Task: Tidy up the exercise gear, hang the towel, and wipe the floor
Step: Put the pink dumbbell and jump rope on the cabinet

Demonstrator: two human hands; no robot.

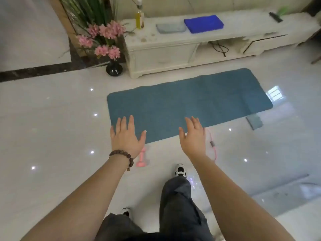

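A teal exercise mat (pixel 187 103) lies flat on the glossy white floor (pixel 52 136) in front of a white cabinet. My left hand (pixel 127 136) and my right hand (pixel 193 136) are stretched out over the mat's near edge, fingers spread, holding nothing. A small pink dumbbell (pixel 142 160) lies on the floor just below my left wrist. A pink skipping rope or band (pixel 213 147) lies to the right of my right hand. On the cabinet top rest a folded blue towel (pixel 203 23) and a grey cloth (pixel 170 28).
The low white cabinet (pixel 165 54) stands behind the mat, with a bottle of yellow liquid (pixel 139 18) and a dark remote (pixel 275 16) on top. A black vase of pink flowers (pixel 113 68) stands at its left. My legs and shoes (pixel 180 171) are below.
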